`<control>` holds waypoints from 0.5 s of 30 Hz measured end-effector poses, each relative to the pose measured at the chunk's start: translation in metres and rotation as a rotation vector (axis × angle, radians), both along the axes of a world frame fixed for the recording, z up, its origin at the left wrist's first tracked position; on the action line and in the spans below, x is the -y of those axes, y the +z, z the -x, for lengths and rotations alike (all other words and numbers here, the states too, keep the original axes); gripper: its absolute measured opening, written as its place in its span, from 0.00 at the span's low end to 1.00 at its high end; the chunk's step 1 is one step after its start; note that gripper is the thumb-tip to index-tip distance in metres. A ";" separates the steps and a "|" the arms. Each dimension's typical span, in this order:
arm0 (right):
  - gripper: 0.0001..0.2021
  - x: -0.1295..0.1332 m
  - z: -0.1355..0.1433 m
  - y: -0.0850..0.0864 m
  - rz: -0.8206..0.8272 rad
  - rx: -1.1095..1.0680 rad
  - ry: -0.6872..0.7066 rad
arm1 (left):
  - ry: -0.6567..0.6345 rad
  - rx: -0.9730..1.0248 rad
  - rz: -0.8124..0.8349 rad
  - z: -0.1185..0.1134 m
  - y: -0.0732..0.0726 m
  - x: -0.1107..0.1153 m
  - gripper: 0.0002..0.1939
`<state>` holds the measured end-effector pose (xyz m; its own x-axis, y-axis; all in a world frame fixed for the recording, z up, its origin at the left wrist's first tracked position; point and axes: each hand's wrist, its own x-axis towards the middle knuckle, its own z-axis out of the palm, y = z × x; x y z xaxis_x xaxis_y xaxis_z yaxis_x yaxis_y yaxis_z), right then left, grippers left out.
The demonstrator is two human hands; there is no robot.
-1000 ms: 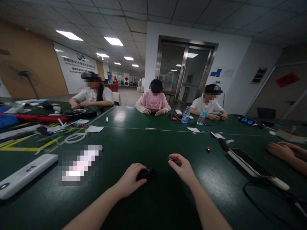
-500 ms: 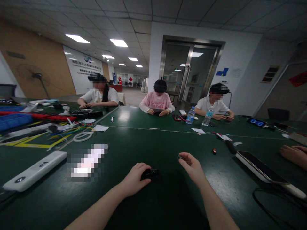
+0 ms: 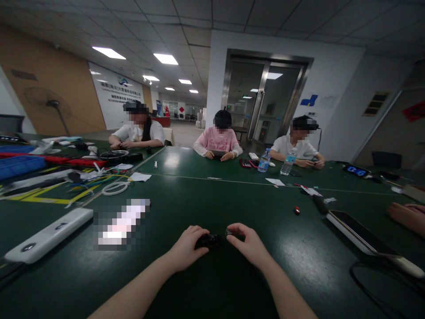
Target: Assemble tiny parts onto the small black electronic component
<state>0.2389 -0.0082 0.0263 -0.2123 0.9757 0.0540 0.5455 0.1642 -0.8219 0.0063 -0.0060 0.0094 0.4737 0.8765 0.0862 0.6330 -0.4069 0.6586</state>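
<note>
Left hand (image 3: 186, 249) grips end of black thing (image 3: 212, 240), low over green table (image 3: 186, 195). Right hand (image 3: 249, 246) pinches tiny bit (image 3: 228, 231) just beside it, grip narrow. Looks like careful holding step; any move needs steady fingers.

1. Left hand (image 3: 190, 248): bare and ungloved, with slender fingers and a distinct thumb; the fingernails are too small to make out.
2. Left wrist (image 3: 168, 264): bare, narrower than the forearm behind it, with a smooth outline.
3. Left forearm (image 3: 136, 291): bare over its visible length, slim at the far end and broadening toward the near end.
4. Right hand (image 3: 248, 244): likewise bare and ungloved, slender-fingered; fine surface detail is indistinct.
5. Right wrist (image 3: 266, 264): bare, smooth and narrow.
6. Right forearm (image 3: 287, 293): bare and plain, tapering from near to far.
</note>
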 end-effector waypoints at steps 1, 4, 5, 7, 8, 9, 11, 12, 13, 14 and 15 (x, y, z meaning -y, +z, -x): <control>0.12 0.002 0.005 0.000 0.001 -0.003 0.026 | 0.002 -0.001 -0.001 0.000 0.001 0.001 0.20; 0.10 0.005 0.018 -0.001 -0.004 0.008 0.070 | -0.002 -0.006 -0.019 -0.002 0.004 0.001 0.19; 0.10 0.006 0.022 -0.002 -0.009 0.023 0.083 | -0.004 -0.009 -0.027 -0.002 0.004 0.001 0.19; 0.09 0.007 0.028 -0.003 -0.039 0.041 0.100 | -0.003 -0.013 -0.043 -0.002 0.002 0.001 0.19; 0.09 0.007 0.030 -0.004 -0.052 0.056 0.106 | -0.003 -0.014 -0.049 -0.002 0.001 0.000 0.20; 0.09 0.007 0.032 -0.004 -0.059 0.076 0.109 | -0.005 -0.014 -0.054 -0.002 -0.001 0.000 0.20; 0.09 0.006 0.034 -0.007 -0.057 0.125 0.112 | -0.009 -0.012 -0.063 -0.002 -0.003 -0.001 0.20; 0.09 0.005 0.034 -0.008 -0.052 0.148 0.111 | -0.011 -0.012 -0.065 -0.002 -0.005 -0.001 0.20; 0.10 0.005 0.034 -0.008 -0.048 0.166 0.111 | -0.014 -0.012 -0.067 -0.002 -0.005 -0.002 0.20; 0.10 0.005 0.034 -0.009 -0.046 0.177 0.113 | -0.015 -0.011 -0.068 -0.001 -0.006 -0.002 0.20; 0.10 0.004 0.034 -0.009 -0.046 0.183 0.112 | -0.014 -0.011 -0.069 -0.001 -0.007 -0.002 0.20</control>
